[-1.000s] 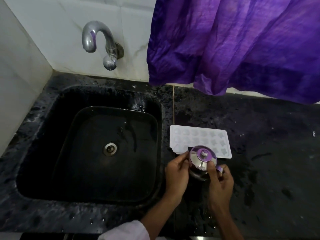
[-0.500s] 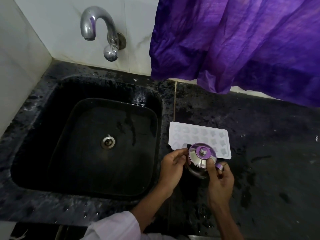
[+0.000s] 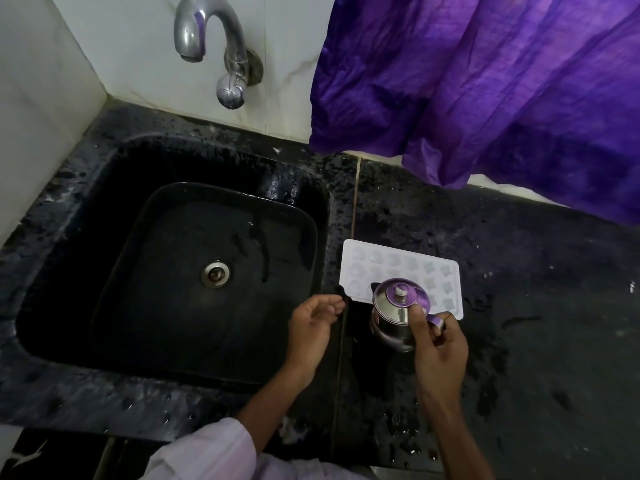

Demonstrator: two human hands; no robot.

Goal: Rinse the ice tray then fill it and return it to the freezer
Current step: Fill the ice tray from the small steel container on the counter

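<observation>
A white ice tray [image 3: 388, 263] lies flat on the black counter just right of the sink. Over its near edge is a small steel jug with a lid [image 3: 394, 311], tilted toward the tray. My right hand [image 3: 438, 344] grips the jug's handle, thumb pressed against the lid. My left hand [image 3: 313, 322] hovers to the left of the jug, near the sink's rim, fingers loosely curled and holding nothing. Part of the tray's near side is hidden by the jug.
A black sink [image 3: 69, 237] with a metal drain [image 3: 215, 273] fills the left. A chrome tap [image 3: 214, 46] sticks out of the white wall above it. Purple cloth [image 3: 485, 91] hangs over the back of the wet black counter [image 3: 536, 323].
My left hand has let go of the jug and drawn back to the left. The right hand still holds the jug over the tray's near edge.
</observation>
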